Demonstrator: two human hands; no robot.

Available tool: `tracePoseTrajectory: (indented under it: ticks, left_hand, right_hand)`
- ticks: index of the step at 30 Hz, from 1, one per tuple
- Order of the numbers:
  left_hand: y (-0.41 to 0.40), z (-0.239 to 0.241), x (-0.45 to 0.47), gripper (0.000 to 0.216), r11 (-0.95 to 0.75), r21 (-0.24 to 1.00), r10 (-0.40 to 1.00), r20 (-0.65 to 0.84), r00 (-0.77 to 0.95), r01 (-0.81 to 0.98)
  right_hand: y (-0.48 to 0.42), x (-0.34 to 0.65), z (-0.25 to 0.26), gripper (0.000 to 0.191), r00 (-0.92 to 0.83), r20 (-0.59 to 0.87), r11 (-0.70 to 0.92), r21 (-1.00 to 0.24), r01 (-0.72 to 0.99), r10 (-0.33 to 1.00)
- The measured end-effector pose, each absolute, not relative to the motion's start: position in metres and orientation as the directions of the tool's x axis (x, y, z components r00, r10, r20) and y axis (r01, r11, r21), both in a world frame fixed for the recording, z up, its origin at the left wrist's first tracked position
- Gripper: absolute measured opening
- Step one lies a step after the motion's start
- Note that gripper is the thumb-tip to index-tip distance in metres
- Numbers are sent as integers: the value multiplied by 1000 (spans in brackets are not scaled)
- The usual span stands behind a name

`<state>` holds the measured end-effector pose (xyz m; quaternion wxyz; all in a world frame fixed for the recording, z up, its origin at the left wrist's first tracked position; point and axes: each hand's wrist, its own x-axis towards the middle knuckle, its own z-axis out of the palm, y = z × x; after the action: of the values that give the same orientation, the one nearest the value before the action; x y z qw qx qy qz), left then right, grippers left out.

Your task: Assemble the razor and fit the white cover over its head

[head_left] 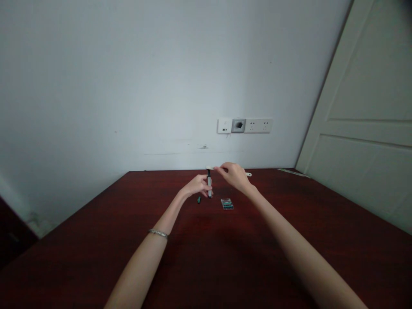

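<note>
My left hand (200,185) is closed around a grey and black razor handle (209,187), held nearly upright above the table. In my right hand (234,175) is a slim white stick like a toothbrush, mostly covered by the fingers; its rounded end with a hole (249,174) sticks out to the right. The pale tip (210,168) of that stick meets the black top of the razor handle. A small dark green and black piece (198,199) lies on the table below my left hand. Right of it lies a clear case (227,204) with green and dark parts inside.
The dark red wooden table (199,257) runs back to a white wall (128,86). Wall sockets (257,125) are set above its back edge. A thin pale strip (293,173) lies at the back right corner, near a white door (363,128).
</note>
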<state>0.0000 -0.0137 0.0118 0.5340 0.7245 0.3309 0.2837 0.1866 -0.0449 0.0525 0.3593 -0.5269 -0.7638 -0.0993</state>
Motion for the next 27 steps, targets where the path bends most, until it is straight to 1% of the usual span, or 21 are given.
tracePoseTrajectory:
  ticks: [5, 9, 16, 22, 25, 27]
  left_hand:
    - [-11, 11, -5, 23, -229, 959, 751, 63, 657, 170]
    - [-9, 9, -6, 23, -229, 957, 760, 61, 647, 179]
    - [-11, 11, -3, 26, -258, 949, 756, 81, 649, 183]
    - [-11, 12, -6, 26, -281, 945, 751, 108, 651, 167]
    - [-10, 11, -7, 26, -281, 946, 760, 117, 639, 160]
    - [-8, 9, -7, 25, -281, 946, 765, 119, 633, 162]
  right_hand:
    - [-40, 203, 48, 45, -147, 649, 394, -254, 883, 747]
    - [-40, 209, 46, 44, -126, 648, 381, -269, 885, 751]
    - [-46, 194, 52, 40, -173, 690, 473, -271, 839, 703]
    - [-43, 211, 46, 44, -97, 658, 412, -344, 844, 747]
    - [-40, 217, 39, 42, -50, 631, 396, -421, 816, 774]
    - [-38, 218, 35, 40, -51, 627, 440, -484, 756, 778]
